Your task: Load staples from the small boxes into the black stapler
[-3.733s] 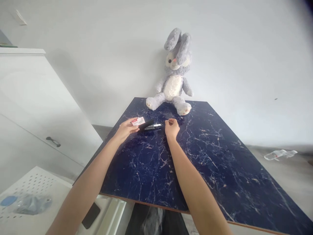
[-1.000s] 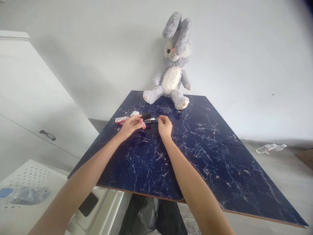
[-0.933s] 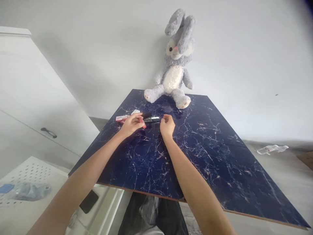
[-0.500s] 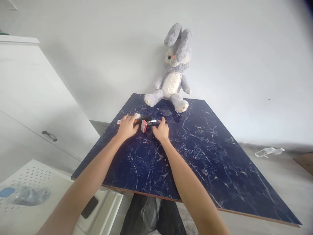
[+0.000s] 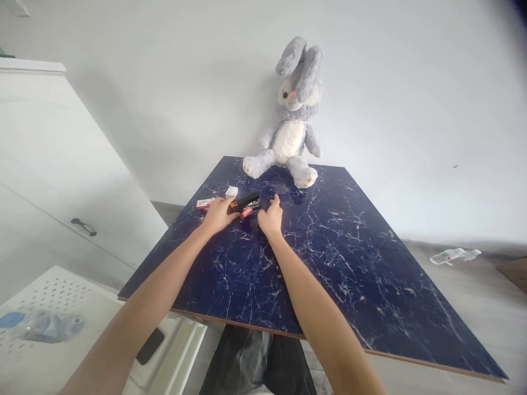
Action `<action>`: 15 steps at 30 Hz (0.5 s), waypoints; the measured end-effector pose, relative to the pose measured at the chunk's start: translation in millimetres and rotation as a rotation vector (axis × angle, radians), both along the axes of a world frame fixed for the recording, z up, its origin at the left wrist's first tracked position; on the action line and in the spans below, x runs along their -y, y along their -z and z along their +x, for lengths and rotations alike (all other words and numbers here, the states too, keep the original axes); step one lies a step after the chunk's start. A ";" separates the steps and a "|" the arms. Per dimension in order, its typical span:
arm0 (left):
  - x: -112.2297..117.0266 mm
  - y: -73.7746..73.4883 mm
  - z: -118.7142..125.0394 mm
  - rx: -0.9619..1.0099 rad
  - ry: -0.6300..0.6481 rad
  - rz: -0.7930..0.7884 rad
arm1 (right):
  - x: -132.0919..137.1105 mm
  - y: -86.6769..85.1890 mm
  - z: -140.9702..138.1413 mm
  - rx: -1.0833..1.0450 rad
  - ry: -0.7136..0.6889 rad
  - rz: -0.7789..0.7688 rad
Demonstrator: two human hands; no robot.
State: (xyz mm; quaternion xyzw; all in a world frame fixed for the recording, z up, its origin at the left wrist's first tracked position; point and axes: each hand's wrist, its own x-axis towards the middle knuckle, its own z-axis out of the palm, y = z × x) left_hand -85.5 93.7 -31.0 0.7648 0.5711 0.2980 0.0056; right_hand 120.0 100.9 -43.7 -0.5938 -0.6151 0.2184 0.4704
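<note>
My left hand (image 5: 218, 215) is closed around one end of a black stapler (image 5: 250, 201) with an orange part near my fingers. The stapler lies over the dark blue marbled tabletop, its other end pointing right. A small red thing (image 5: 246, 213), which looks like a box, shows at the stapler's near side. My right hand (image 5: 270, 218) is just right of the stapler's far end, thumb and forefinger apart, with nothing visible in it. A small white box (image 5: 231, 191) stands behind my left hand. Left of that hand lies a red and white box (image 5: 205, 203), partly covered by it.
A grey plush rabbit (image 5: 290, 140) sits at the back of the blue tabletop (image 5: 337, 263), against the wall. A white cabinet (image 5: 61, 164) stands at left. Below it, a white surface holds a plastic bag (image 5: 51, 327) and a dark phone-like object (image 5: 150, 346). Clear plastic (image 5: 455, 255) lies at right.
The stapler's black body and silver part, spread apart earlier, now lie together. My right hand has come off its end. The red box has tipped, and my left hand has shifted, uncovering the white box.
</note>
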 end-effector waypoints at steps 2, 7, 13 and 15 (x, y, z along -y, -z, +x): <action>-0.9 0.5 -2.9 0.026 0.052 -0.014 | -1.0 -0.7 -0.4 0.081 -0.092 -0.027; 1.7 -0.7 1.5 0.018 0.072 -0.034 | -0.3 -2.6 -4.4 0.107 -0.262 -0.073; 7.2 -11.8 -3.4 0.031 -0.033 0.093 | 4.8 -8.5 -2.1 -0.065 -0.031 0.038; 6.3 -15.1 -19.5 0.071 -0.122 0.154 | 10.8 -10.6 -3.2 -0.088 -0.064 0.102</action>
